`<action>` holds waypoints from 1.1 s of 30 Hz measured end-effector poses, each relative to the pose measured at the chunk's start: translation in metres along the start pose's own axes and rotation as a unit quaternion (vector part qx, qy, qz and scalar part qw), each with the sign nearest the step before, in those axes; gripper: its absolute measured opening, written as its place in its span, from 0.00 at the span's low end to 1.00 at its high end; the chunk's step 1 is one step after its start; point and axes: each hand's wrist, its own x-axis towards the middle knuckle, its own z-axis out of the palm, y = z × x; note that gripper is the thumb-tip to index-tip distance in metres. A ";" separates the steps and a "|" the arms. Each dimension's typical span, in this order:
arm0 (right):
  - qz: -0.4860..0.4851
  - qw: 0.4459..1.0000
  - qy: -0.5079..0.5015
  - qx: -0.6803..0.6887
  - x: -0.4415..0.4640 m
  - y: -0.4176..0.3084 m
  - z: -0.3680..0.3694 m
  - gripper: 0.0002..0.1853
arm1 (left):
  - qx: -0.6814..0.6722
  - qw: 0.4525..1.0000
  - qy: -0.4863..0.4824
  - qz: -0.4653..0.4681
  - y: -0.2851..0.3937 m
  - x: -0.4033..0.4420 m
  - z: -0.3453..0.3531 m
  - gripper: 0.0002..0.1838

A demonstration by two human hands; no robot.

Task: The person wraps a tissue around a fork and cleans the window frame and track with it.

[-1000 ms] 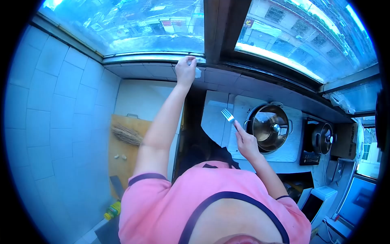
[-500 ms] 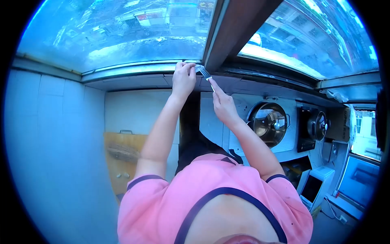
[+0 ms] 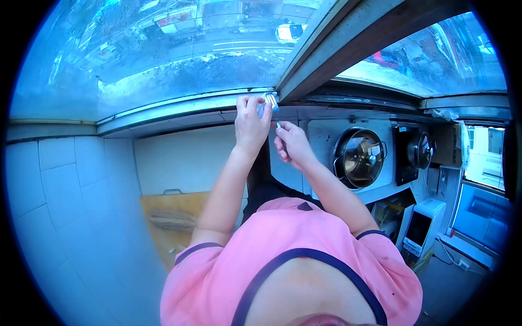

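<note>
Fork point(image 3: 271, 100) at the corner of the window frame point(image 3: 190, 103), its tines over a pale wad point(image 3: 275, 107).
Your right hand point(image 3: 293, 144) is closed around the handle; your left hand point(image 3: 252, 126), close beside it, has bent fingers at the wad, their grip unclear. The fork appears to have reached the wad, which is not lifted clear; the lidded pot point(image 3: 359, 157) sits to the right.

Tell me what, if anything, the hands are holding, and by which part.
The right hand holds a fork by its handle. Whether the left hand holds anything is unclear.
</note>
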 end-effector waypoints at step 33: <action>0.044 0.939 -0.055 0.338 -0.006 0.013 0.018 0.07 | 0.027 0.991 -0.131 0.008 0.023 -0.006 -0.002 0.18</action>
